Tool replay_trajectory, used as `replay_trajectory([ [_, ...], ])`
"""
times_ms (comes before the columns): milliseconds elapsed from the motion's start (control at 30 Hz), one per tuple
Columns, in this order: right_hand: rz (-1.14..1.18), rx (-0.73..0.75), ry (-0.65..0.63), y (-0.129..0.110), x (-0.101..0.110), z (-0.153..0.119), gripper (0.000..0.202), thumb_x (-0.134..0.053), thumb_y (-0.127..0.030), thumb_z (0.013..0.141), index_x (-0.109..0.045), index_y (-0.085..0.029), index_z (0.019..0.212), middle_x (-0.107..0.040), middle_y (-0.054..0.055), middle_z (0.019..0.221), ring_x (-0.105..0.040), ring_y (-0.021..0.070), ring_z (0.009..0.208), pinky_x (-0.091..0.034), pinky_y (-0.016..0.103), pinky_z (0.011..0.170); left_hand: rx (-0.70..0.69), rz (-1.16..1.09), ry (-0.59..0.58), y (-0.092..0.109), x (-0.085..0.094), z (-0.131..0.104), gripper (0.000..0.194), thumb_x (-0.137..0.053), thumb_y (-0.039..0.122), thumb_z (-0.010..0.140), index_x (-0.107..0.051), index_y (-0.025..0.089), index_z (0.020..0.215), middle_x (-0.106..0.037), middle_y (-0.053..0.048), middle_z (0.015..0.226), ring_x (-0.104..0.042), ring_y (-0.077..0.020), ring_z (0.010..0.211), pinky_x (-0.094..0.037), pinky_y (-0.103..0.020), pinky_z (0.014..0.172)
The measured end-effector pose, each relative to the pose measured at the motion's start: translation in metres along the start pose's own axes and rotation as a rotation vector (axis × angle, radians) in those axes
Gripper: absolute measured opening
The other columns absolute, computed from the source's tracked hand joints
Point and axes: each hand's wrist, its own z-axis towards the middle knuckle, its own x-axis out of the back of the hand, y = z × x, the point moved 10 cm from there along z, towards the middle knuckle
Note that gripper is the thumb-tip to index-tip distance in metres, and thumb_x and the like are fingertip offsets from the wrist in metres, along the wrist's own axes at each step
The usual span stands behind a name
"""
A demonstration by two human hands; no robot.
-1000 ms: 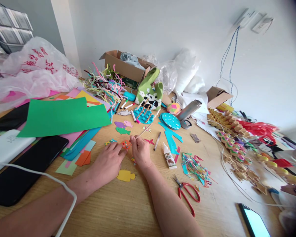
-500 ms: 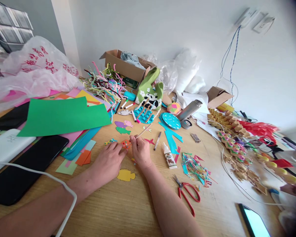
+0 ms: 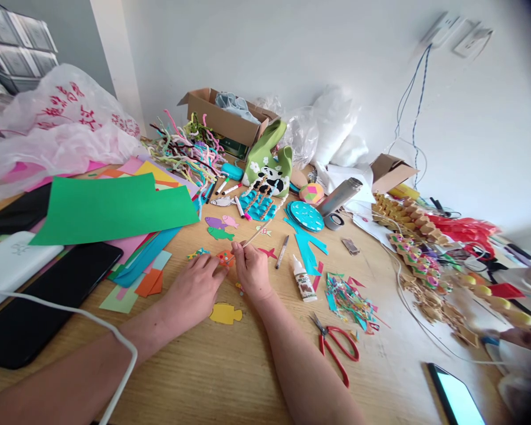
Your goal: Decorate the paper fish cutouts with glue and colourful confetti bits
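1. The right hand [image 3: 253, 271] pinches a thin stick [image 3: 257, 233] between thumb and fingers, somewhat like a pen. It slants down toward the orange fish cut-out [image 3: 225, 257], a hold that probably gives fine control of the lower end.
2. The left hand [image 3: 197, 289] lies palm down with its fingers bent, their tips at the orange fish cut-out, likely to steady it. Whether they press together or grip its edge, I cannot tell.
3. The orange fish cut-out, dotted with small coloured spots, lies on the bench [image 3: 190, 383] between the two hands and is partly hidden by fingers. That spot probably lets both hands reach it together.
4. The yellow fish cut-out [image 3: 223, 314] lies flat just nearer the person, and the green fish cut-out [image 3: 220, 234] and purple fish cut-out [image 3: 215, 222] lie beyond the hands, all outside the space being worked in.
5. The glue bottle [image 3: 304, 280] lies on its side to the right, near the pen [image 3: 282, 252] and the heap of scraps [image 3: 349, 301]; the red-handled scissors [image 3: 324, 332] lie nearer the person. All seem handy for the right hand.
6. Against the earlier frame, both hands and the cut-outs keep their places; the stick's upper end has shifted very slightly, and the blurred shape at the right edge [image 3: 524, 342] looks different.
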Motion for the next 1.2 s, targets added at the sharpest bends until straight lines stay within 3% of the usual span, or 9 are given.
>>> replay_trajectory([
  [367, 0.01, -0.002, 0.01, 0.0, 0.0, 0.0, 0.046, -0.037, -0.043, 0.102, -0.058, -0.02, 0.068, -0.067, 0.007, 0.065, -0.064, 0.0148, 0.057, -0.036, 0.022, 0.053, 0.03, 0.006, 0.008, -0.003, 0.0, 0.003, 0.042, -0.051, 0.01, 0.082, -0.06, 0.016, 0.123, -0.061, -0.013, 0.12, -0.051, -0.0292, 0.115, -0.043, -0.043, 0.096],
  [667, 0.024, -0.02, 0.025, 0.001, 0.001, 0.001, 0.05, -0.036, -0.047, 0.101, -0.055, -0.02, 0.064, -0.064, 0.005, 0.059, -0.058, 0.013, 0.051, -0.032, 0.022, 0.049, 0.03, 0.021, 0.01, -0.001, 0.0, 0.004, 0.041, -0.05, 0.01, 0.081, -0.061, 0.015, 0.121, -0.06, -0.012, 0.118, -0.049, -0.0299, 0.114, -0.043, -0.044, 0.098],
  [967, 0.096, -0.15, 0.068, 0.015, 0.004, 0.002, 0.056, -0.034, -0.055, 0.099, -0.06, -0.019, 0.065, -0.06, 0.002, 0.053, -0.054, 0.012, 0.046, -0.031, 0.022, 0.048, 0.025, 0.069, 0.016, 0.001, 0.001, 0.004, 0.042, -0.048, 0.011, 0.084, -0.06, 0.013, 0.124, -0.061, -0.014, 0.12, -0.049, -0.0307, 0.116, -0.044, -0.044, 0.098],
  [1200, 0.002, -0.242, 0.09, 0.022, 0.013, 0.002, 0.06, -0.029, -0.056, 0.099, -0.06, -0.019, 0.063, -0.06, 0.004, 0.053, -0.053, 0.0125, 0.046, -0.031, 0.023, 0.05, 0.018, 0.06, 0.049, 0.001, 0.001, 0.003, 0.043, -0.048, 0.009, 0.083, -0.061, 0.011, 0.124, -0.062, -0.014, 0.119, -0.051, -0.031, 0.115, -0.044, -0.045, 0.098],
])
